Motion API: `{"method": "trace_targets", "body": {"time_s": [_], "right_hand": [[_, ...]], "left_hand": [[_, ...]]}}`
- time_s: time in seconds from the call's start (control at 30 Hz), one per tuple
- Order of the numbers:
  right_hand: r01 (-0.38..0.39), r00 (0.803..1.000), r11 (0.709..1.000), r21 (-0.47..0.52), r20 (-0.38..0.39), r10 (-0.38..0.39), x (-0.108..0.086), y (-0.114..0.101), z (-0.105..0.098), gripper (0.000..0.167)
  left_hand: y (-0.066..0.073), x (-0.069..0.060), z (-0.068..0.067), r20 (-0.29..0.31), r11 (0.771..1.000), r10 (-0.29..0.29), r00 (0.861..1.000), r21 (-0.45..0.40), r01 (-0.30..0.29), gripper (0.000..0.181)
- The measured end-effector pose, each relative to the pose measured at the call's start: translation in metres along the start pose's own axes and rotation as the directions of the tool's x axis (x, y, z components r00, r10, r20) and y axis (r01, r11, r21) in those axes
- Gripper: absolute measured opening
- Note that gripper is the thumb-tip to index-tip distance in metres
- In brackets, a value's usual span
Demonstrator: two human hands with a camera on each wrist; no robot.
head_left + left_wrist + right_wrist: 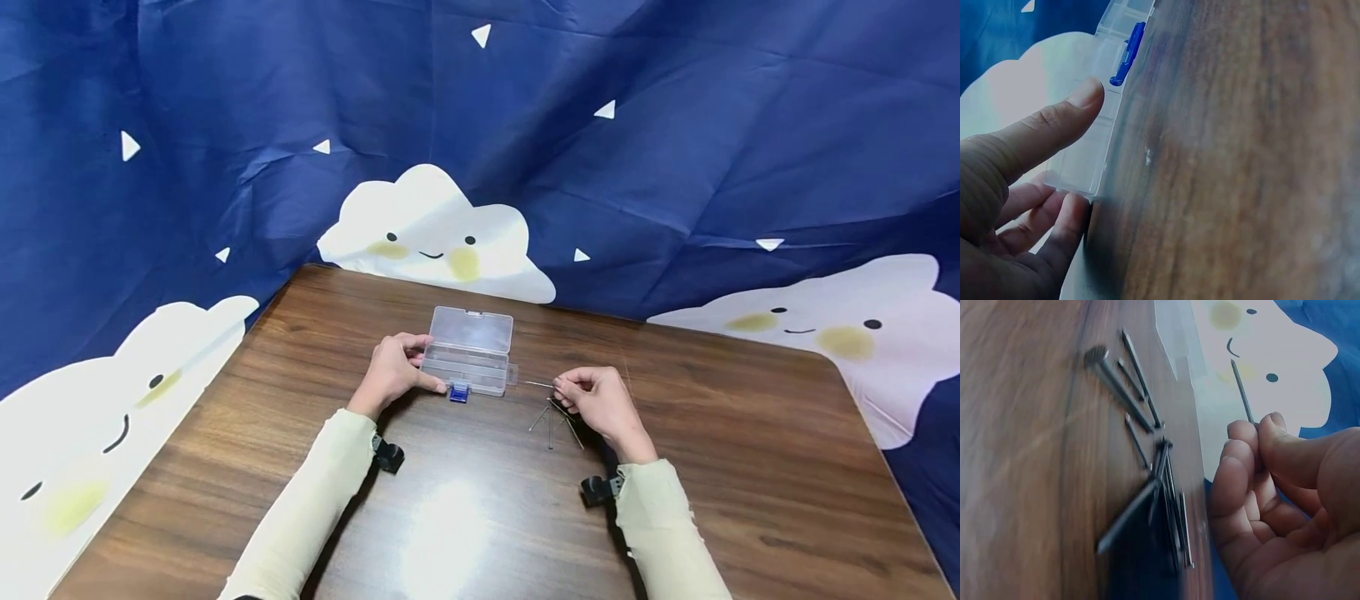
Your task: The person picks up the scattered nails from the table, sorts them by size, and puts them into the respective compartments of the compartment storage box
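Note:
A clear plastic box (491, 383) lies on the table with its lid (471, 327) raised at the back and a blue latch (459, 394) at its front. My left hand (393, 369) grips the box's left end, thumb along the front wall and fingers behind. Between thumb and fingertips, my right hand (598, 406) pinches a thin nail (1243, 390), its point directed left toward the box. Under that hand, several loose nails (1141, 381) of differing sizes lie in a small pile on the wood. The compartments inside the box are too faint to make out fully.
The brown wooden table (750, 467) carries everything here. A blue cloth (675, 125) with white smiling clouds hangs behind and beside it. A clear tab (513, 373) stands out from the box's right end. Bright glare marks the tabletop in front.

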State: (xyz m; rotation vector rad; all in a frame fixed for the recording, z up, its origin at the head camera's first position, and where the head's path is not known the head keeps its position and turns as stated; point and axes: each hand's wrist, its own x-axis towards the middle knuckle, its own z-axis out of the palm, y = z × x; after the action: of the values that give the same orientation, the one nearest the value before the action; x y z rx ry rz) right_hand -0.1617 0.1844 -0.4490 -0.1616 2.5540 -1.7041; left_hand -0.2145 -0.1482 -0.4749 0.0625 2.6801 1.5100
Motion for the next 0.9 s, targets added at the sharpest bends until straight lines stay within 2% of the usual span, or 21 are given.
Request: {"method": "trace_targets", "body": {"time_s": [0.43,0.63,0.9], "right_hand": [[0.007,0.999,1.000,-0.017,0.040,-0.006,0.019,-0.004,0.032,0.015],[-0.002,0.999,1.000,-0.021,0.037,0.003,0.025,-0.012,0.046,0.015],[-0.015,1.000,0.988,-0.155,-0.019,0.012,0.035,-0.023,0.069,0.016]], "left_hand": [[-0.002,0.003,0.001,0.001,1.000,-0.018,1.000,0.010,0.017,0.083],[-0.002,0.003,0.002,0.001,1.000,-0.022,1.000,0.000,0.022,0.083],[-0.002,0.003,0.001,0.007,1.000,-0.018,1.000,0.004,0.018,0.084]]}}
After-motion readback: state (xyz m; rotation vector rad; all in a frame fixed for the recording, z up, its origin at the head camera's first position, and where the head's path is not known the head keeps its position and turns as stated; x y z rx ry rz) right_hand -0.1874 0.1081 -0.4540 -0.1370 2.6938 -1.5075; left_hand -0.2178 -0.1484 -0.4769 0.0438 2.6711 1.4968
